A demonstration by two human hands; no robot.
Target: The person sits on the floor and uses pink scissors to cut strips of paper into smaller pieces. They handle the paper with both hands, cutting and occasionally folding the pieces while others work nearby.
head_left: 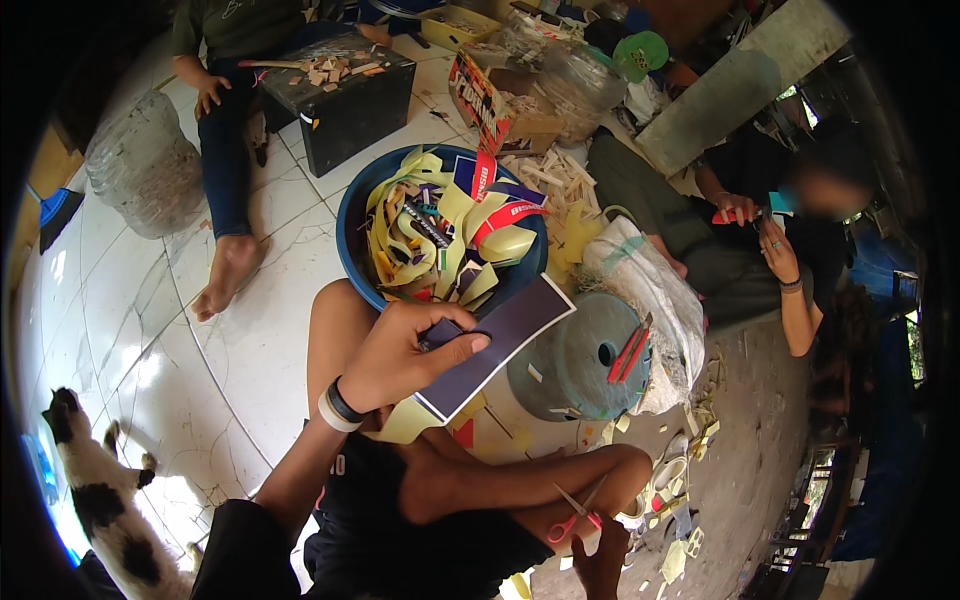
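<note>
My left hand (395, 355) is closed on a dark navy strip (515, 335) with white edges, thumb pressed on top of it. The strip slants up to the right over my lap, beside a blue basin (352, 240). Curled pale-yellow strips (405, 220) and red-and-white strips (505, 215) fill the basin. Low on the right, next to my bent knee, my right hand (603, 562) grips pink-handled scissors (570, 528). Their blades stand apart and point up, away from the strip. Part of the right hand's grip is hidden.
A red cutter knife (630, 350) lies on a grey-green round tub (560, 360) beside a white sack (655, 290). Another person's hands (770, 235) work at the right; a seated person's leg (225, 170) is far left. A cat (105, 490) lies on the tiles. Scraps litter the floor.
</note>
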